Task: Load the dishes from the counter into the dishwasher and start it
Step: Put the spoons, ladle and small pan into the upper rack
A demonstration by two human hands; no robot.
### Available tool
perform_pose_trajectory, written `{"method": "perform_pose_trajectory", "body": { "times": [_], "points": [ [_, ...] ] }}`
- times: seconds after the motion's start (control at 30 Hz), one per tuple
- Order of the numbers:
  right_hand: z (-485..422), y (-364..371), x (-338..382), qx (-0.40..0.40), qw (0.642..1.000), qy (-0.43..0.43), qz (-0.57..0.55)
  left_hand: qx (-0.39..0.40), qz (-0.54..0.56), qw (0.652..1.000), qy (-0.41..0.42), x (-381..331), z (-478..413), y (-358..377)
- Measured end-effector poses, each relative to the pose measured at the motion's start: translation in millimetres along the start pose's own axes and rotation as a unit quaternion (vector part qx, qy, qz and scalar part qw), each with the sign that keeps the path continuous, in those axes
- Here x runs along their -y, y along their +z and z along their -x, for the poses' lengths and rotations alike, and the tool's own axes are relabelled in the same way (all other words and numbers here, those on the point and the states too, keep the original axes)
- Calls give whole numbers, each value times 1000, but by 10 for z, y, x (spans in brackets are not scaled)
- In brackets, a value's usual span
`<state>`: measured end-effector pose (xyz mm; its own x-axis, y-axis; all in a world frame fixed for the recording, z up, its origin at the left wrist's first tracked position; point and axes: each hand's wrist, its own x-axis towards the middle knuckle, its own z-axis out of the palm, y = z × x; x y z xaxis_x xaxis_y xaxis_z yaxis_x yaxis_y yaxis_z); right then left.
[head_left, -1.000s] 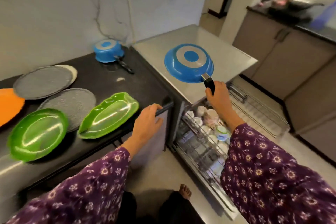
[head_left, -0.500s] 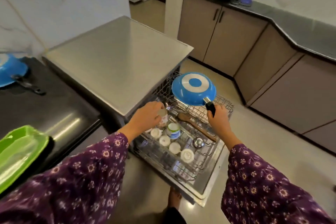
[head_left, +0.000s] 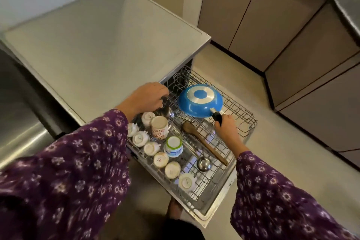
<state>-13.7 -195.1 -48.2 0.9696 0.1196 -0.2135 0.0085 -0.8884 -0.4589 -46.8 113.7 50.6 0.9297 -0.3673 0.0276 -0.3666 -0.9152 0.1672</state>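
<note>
Kitchen, pulled-out rack (head_left: 239, 121) | right hand (head_left: 227, 126) grips upturned pan (head_left: 200, 101) by handle over far end | left hand (head_left: 144, 97) beside cups (head_left: 139, 138), grip unclear | risk: pan tips onto spoon (head_left: 202, 142)

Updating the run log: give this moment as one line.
right hand: grips blue pan by handle, upside-down over rack | left hand: at rack's back, grip unclear
</note>
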Motion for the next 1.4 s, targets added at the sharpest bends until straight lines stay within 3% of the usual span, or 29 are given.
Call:
{"method": "perform_pose_trajectory", "body": {
  "times": [0.2, 0.43, 0.8, 1.1, 1.4],
  "points": [
    [-538, 390, -26, 48, 998, -34, 16, 36, -40, 998, 44, 290, -218, 271],
    [-1003, 741, -53, 79, 995, -65, -11, -19, 6, 999, 37, 370, -239, 428],
    [-1392, 1086, -223, 75, 992, -73, -64, -3, -12, 999, 50, 373, -231, 465],
    [-1441, 1331, -331, 67, 997, -32, -2, 4, -31, 998, 52, 401, -224, 500],
    [-1380, 1317, -122, 77, 995, 55, -33, -13, -32, 998, 60, 411, -220, 515]
  ]
}}
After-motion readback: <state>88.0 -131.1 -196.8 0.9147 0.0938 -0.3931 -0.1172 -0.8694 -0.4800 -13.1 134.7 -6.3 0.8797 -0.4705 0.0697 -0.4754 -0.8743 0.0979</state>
